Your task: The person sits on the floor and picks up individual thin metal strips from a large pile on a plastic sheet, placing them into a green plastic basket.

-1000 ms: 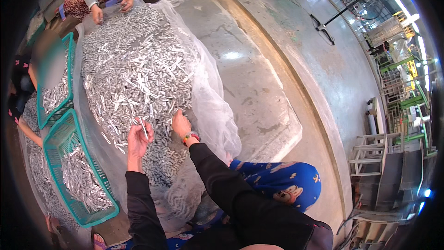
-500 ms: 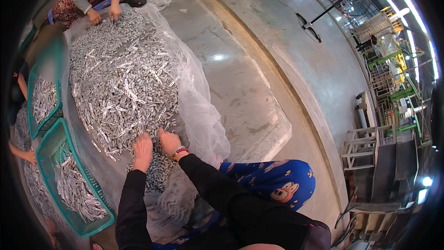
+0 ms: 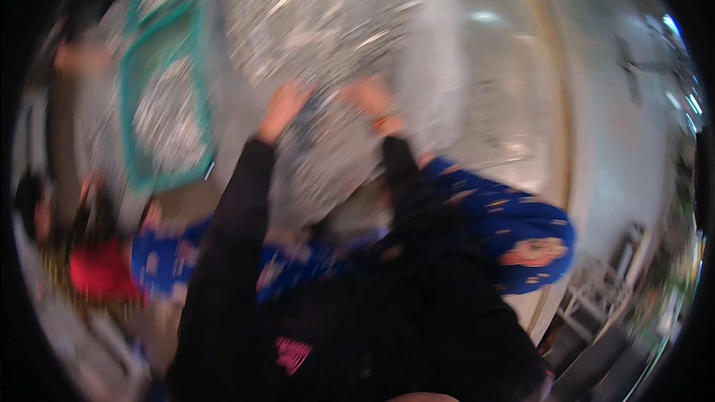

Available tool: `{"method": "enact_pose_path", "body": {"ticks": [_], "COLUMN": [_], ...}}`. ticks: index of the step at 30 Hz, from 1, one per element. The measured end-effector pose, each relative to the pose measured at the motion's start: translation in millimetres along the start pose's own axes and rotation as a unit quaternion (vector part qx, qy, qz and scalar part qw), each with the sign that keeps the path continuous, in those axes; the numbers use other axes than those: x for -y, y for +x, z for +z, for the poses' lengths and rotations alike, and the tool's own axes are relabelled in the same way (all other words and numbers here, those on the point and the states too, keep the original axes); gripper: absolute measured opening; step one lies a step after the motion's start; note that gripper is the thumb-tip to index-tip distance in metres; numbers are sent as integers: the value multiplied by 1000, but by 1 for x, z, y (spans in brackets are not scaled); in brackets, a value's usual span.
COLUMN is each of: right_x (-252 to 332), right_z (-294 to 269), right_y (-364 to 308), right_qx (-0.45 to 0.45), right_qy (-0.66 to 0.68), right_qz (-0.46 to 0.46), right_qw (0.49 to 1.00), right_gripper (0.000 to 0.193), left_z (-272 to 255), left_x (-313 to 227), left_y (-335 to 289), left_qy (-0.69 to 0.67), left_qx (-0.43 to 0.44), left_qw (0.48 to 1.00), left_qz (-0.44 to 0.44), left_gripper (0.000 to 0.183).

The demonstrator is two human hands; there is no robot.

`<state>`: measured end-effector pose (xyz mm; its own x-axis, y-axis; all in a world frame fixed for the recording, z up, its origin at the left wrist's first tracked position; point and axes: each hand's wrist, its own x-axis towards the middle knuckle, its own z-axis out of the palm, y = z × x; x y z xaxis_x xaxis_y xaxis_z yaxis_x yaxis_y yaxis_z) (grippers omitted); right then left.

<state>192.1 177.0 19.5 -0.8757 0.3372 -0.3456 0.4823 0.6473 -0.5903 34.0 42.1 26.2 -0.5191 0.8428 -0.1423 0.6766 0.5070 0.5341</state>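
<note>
Motion smears the whole view. A broad pile of small grey metal pieces, mixed with longer shiny strips, lies on a translucent plastic sheet. Over the near part of this pile is my left hand, fingers pointing inward among the pieces. Facing it from the other side, a short gap away, is my right hand, with a reddish bracelet at the wrist. Blur hides the fingers of both hands and anything they may hold.
Left of the sheet stands a teal basket with shiny strips in it, and another teal basket sits beyond. Blurred people are at the far left, one with red clothing. A raised floor edge runs along the right.
My view has swung down and to the left, showing more of my lap. The far co-worker has left the picture. My hands remain at the near part of the pile, slightly farther apart.
</note>
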Motion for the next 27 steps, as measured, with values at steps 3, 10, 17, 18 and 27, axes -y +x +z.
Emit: {"method": "enact_pose_path", "body": {"ticks": [3, 10, 17, 18, 27], "right_x": [-13, -22, -8, -9, 13], "right_z": [-57, -47, -30, -24, 16], "right_y": [4, -2, -13, -13, -8], "right_qx": [-86, -56, -75, -89, -110], "right_qy": [209, 464, 532, 538, 12], "right_qz": [179, 207, 241, 249, 181], "right_qw": [958, 859, 808, 800, 977], "right_gripper": [38, 34, 34, 34, 44], "left_z": [-32, -24, 34, 36, -29], "left_x": [-3, -36, -53, -54, -13], "left_y": [35, 26, 27, 28, -6], "left_qy": [-67, -55, 92, 107, -278], "left_qx": [-25, 17, 88, 109, 73], "left_qw": [997, 997, 992, 988, 935], "left_qz": [-26, -48, -11, -1, -210], "left_gripper": [46, 36, 36, 36, 38]}}
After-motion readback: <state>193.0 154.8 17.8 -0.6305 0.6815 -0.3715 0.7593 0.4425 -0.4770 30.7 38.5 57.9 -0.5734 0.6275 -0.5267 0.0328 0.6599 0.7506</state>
